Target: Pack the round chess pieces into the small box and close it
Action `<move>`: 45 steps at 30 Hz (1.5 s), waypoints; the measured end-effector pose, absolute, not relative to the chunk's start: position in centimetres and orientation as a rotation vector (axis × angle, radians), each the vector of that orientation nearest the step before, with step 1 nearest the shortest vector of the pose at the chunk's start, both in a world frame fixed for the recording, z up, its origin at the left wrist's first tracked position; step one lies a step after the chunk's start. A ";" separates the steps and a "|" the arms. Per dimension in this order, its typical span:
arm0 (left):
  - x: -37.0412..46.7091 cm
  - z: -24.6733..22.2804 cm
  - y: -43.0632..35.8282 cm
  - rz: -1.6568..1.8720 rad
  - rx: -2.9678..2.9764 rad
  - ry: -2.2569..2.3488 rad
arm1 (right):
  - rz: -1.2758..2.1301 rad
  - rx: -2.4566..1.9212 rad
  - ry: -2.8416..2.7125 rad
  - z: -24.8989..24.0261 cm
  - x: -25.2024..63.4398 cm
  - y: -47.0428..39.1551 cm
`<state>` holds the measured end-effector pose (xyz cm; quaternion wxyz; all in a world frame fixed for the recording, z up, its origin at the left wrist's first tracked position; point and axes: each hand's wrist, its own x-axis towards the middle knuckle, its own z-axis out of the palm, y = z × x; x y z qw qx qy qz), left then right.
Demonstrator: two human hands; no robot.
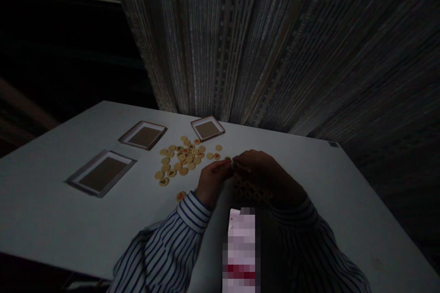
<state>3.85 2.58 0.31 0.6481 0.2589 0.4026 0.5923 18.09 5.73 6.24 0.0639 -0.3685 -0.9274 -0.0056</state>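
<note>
Many round wooden pieces (183, 158), some with red or dark characters, lie in a loose pile on the white table (137, 219). Right of the pile, my left hand (213, 178) has its fingertips pressed together, meeting those of my right hand (259, 169). Something small and dark is at the fingertips, too dim to identify. Beneath my right hand, more round pieces (249, 193) stand in close rows in shadow, partly covered by the hand. A single piece with a red mark (180, 196) lies by my left cuff.
Three shallow rectangular trays or lids stand beyond and left of the pile: one at the back (208, 128), one at the back left (143, 135), one nearer (101, 173). A bright, pixelated object (240, 247) is at the front. A striped curtain (206, 36) hangs behind the table.
</note>
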 end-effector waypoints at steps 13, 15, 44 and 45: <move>3.8 0.0 2.7 1.360 0.664 0.974 | -0.109 -1.238 -2.792 6.4 18.8 5.6; 3.7 -0.1 2.8 1.370 0.664 0.995 | -0.096 -1.248 -2.793 6.1 19.2 5.9; 2.7 0.3 3.0 1.440 0.844 1.224 | -0.061 -1.374 -2.996 4.7 18.7 6.4; 2.7 0.3 3.0 1.439 0.844 1.224 | -0.057 -1.370 -2.998 4.6 18.7 6.4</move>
